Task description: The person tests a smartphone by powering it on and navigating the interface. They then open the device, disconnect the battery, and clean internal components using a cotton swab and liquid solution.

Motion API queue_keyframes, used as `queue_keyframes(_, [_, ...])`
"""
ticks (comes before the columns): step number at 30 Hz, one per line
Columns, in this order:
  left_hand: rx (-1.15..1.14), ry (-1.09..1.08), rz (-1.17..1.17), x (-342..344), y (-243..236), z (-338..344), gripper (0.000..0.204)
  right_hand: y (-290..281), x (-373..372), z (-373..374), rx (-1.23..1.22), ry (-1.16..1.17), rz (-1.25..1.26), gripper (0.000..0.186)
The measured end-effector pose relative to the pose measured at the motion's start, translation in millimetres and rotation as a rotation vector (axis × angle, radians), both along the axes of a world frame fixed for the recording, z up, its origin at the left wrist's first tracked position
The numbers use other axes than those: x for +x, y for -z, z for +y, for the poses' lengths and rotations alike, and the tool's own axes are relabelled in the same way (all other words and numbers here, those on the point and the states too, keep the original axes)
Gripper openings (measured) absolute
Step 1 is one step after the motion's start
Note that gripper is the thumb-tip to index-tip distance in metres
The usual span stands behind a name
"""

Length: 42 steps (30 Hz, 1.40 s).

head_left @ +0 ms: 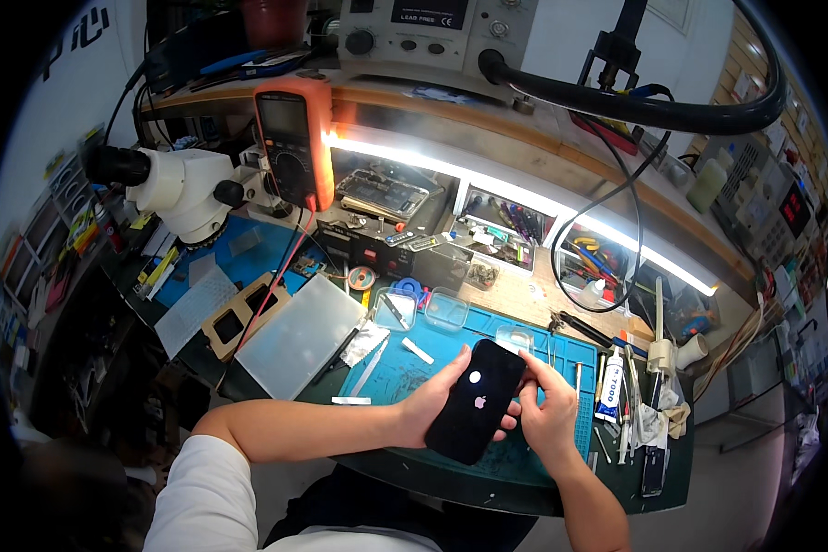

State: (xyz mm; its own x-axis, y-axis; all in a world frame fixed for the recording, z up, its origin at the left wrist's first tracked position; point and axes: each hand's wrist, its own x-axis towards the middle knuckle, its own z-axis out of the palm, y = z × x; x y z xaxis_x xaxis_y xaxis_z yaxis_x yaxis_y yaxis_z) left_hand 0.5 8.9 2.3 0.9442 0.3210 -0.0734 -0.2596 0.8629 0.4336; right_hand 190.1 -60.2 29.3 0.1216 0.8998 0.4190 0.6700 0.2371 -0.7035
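Observation:
A black smartphone (pixel 465 425) lies tilted in my left hand (pixel 421 407), above the blue work mat. Its dark face shows a small pale logo and a white round spot. My left thumb rests along the near-left edge, and fingertips come round the opposite side. My right hand (pixel 552 414) is closed at the phone's upper right edge, thumb and fingers pinching there. What its fingertips press on is partly hidden. Just beyond the phone, a small clear box (pixel 515 338) stands on the blue mat (pixel 405 377).
A microscope (pixel 184 193) and an orange multimeter (pixel 293 143) stand at the left. Two clear plastic boxes (pixel 447 310) sit behind the mat. A glue tube (pixel 610 386), pliers (pixel 584 328) and a syringe (pixel 626 437) lie at right. A thick black hose (pixel 653 112) arches overhead.

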Motion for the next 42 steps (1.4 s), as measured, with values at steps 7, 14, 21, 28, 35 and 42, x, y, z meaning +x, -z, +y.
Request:
queue_keyframes(7, [0.032,0.002,0.017,-0.9,-2.0,-1.3,0.084,-1.0,1.1,-0.4,0.035,-0.001,-0.017,0.043])
queue_keyframes(14, [0.044,-0.013,0.07,-1.2,-0.1,-0.1,0.086,0.9,1.2,1.7,0.045,-0.011,-0.019,0.043])
queue_keyframes(21, [0.035,-0.004,0.049,-0.3,-1.7,-0.1,0.086,0.7,1.5,0.2,0.042,-0.004,-0.014,0.044])
queue_keyframes(28, [0.03,-0.01,0.051,-0.1,-2.2,-0.3,0.085,0.2,0.8,0.2,0.049,-0.003,-0.016,0.044])
queue_keyframes(35, [0.027,0.0,0.05,-0.5,-2.9,-0.3,0.085,0.5,1.1,0.1,0.041,0.002,-0.029,0.044])
queue_keyframes(42, [0.016,0.011,0.013,0.3,-1.2,0.3,0.085,0.5,1.0,-0.8,0.027,0.005,-0.017,0.044])
